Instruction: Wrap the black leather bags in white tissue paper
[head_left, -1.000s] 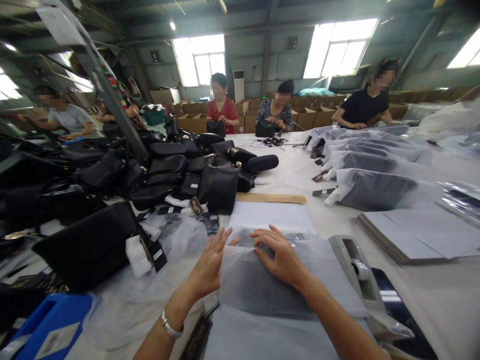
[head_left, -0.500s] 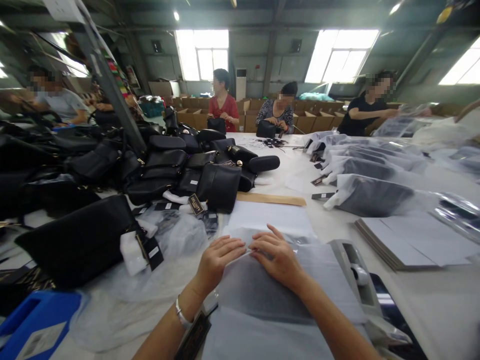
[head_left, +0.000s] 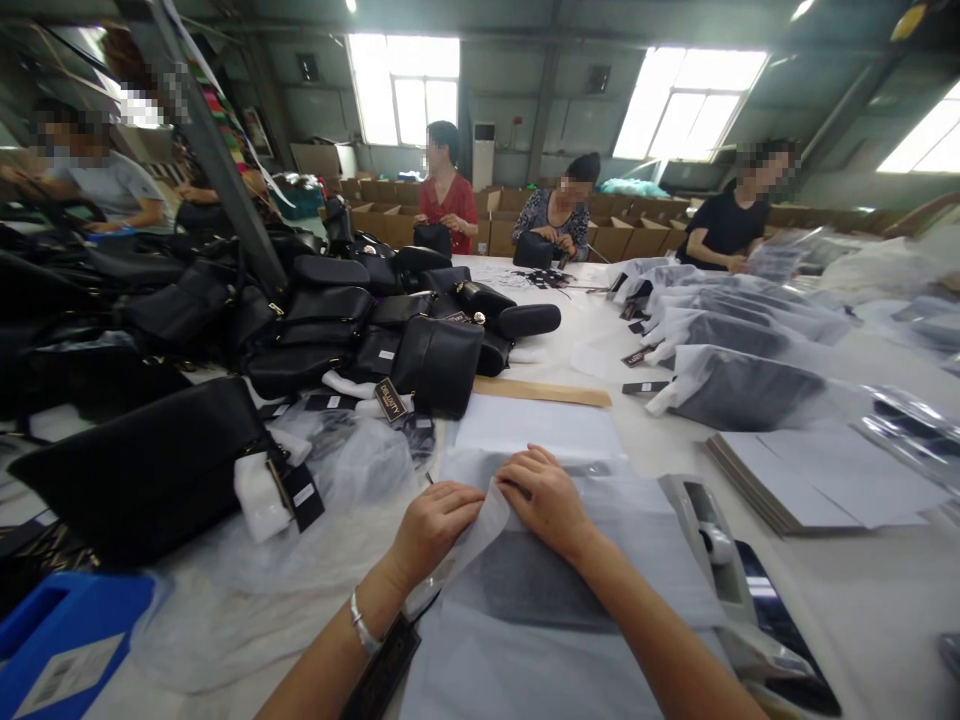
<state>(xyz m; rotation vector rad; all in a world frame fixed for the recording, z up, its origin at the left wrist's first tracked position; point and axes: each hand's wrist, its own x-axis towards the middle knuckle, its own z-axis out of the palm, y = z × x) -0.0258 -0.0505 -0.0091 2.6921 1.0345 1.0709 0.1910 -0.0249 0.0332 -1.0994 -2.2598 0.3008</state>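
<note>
Since the frame half a second earlier, the left edge of the translucent sheet (head_left: 480, 535) had come up into a small standing flap, and the left hand (head_left: 437, 528) had shifted a little down. Compared with a second earlier, its spread fingers had come in and curled beside the right hand (head_left: 541, 505). Right fingers grasped the sheet's lifted corner between thumb and fingertips; left fingers were bent at the flap's edge, can't tell whether they gripped it. Silver bracelet (head_left: 364, 622) on the left wrist.

Dark item (head_left: 536, 585) lay flat under the sheet, between and below the hands, over white paper (head_left: 517, 685) on the tabletop (head_left: 664, 430). Black tag (head_left: 382, 662) beside the left forearm, lettering too blurred to read. Grey tape dispenser (head_left: 694, 520) just right of the sheet; stack of boards (head_left: 817, 485) farther right. Beyond it, a row of wrapped black bags (head_left: 750, 390), tags poking out.

Left side: big black bag (head_left: 142, 470) lying tilted, white padding (head_left: 260, 497) and tag at its end; blue object (head_left: 82, 640) with a label near the corner. Pile of black bags (head_left: 330, 310) behind. Across the tabletop, co-worker in red (head_left: 454, 200) and one in a patterned top (head_left: 547, 220) each handled a small black bag; co-worker in black (head_left: 727, 225) held clear plastic (head_left: 784, 255).
</note>
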